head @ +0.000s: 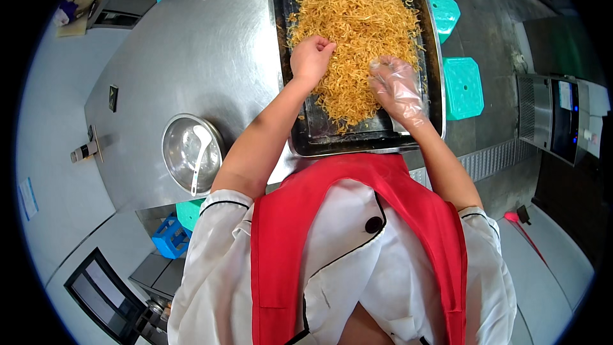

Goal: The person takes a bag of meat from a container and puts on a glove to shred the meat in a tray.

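Note:
A heap of golden-brown fried shreds (357, 19), like thin noodles, lies in a dark rectangular metal baking tray (330, 140). My bare left hand (312, 60) is at the heap's left side, with its fingers curled and thumb close to them; whether a shred is between them is hidden. On the right, my right hand (395, 87) wears a clear plastic glove. Its fingers bend inward against the shreds, and their tips are partly hidden. Below this hand, a small pale flat piece (398, 127) shows at the tray's near side. Loose shreds lie around the heap's edges.
The tray rests on a stainless steel table (230, 57). To the left stands a steel bowl (179, 153) holding a white spoon (202, 141). Turquoise stools (463, 88) stand beyond the tray's right side. A blue stool (170, 238) is below the table at left.

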Motion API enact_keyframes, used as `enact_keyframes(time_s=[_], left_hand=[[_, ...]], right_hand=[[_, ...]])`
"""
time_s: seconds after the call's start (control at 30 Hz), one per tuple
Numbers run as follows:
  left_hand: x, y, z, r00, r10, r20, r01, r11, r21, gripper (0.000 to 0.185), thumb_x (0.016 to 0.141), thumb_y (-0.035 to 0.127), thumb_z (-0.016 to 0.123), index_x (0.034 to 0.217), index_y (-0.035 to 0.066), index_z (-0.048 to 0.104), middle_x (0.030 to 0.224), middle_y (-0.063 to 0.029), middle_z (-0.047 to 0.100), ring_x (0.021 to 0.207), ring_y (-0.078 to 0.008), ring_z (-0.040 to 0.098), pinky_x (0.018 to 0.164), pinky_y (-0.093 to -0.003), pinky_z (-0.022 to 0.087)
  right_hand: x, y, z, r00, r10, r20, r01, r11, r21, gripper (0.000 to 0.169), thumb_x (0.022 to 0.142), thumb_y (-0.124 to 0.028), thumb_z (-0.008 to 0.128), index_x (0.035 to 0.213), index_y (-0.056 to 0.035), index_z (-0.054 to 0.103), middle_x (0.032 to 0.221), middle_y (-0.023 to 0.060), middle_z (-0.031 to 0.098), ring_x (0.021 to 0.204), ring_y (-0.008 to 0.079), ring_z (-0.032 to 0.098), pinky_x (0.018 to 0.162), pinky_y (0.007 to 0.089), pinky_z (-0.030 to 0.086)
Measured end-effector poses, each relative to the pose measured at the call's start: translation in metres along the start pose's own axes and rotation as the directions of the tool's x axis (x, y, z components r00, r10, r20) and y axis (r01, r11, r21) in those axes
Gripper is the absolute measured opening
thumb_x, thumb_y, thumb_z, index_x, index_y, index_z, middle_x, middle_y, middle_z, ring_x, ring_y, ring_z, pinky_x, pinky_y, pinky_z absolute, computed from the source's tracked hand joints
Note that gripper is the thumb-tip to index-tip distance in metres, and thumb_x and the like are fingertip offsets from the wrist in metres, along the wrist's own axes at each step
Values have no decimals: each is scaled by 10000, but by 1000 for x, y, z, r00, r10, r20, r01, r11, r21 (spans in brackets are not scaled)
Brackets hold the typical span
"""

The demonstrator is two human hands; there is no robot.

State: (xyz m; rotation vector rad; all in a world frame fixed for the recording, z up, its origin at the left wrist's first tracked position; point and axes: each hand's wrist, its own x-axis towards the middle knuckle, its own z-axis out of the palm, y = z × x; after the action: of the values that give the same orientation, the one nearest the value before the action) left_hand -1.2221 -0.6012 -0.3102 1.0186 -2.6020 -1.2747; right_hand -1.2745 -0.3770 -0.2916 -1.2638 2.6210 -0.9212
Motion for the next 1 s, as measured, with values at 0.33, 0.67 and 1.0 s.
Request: enact_keyframes(time_s=[0.33,0.67,1.0], left_hand=[[6,-24,-2,996,59,72,-56,997,-48,137,830,168,675,887,43,665,735,-18,636,667,-110,577,638,-272,475],[0,-11,-2,998,60,4,-60,998,-28,119,838,149,674,939,87,664,710,-15,608,650,-130,571,631,-283,472],[-3,-3,-2,971,239,-8,-235,958,165,217,808,153,694,1019,105,671,808,-48,624,725,-223,612,676,-351,493]], right_hand=[[-2,2,3,998,38,40,-40,998,38,327,811,-195,662,1125,-103,654,1194,218,577,1100,391,515,961,467,407],[-3,-2,3,999,44,18,-44,999,-2,335,809,-196,662,1129,-97,650,1217,215,569,1107,390,507,963,464,409],[-2,0,5,999,28,21,-28,999,-26,330,798,-196,669,1112,-92,655,1193,215,582,1108,391,513,964,465,406]])
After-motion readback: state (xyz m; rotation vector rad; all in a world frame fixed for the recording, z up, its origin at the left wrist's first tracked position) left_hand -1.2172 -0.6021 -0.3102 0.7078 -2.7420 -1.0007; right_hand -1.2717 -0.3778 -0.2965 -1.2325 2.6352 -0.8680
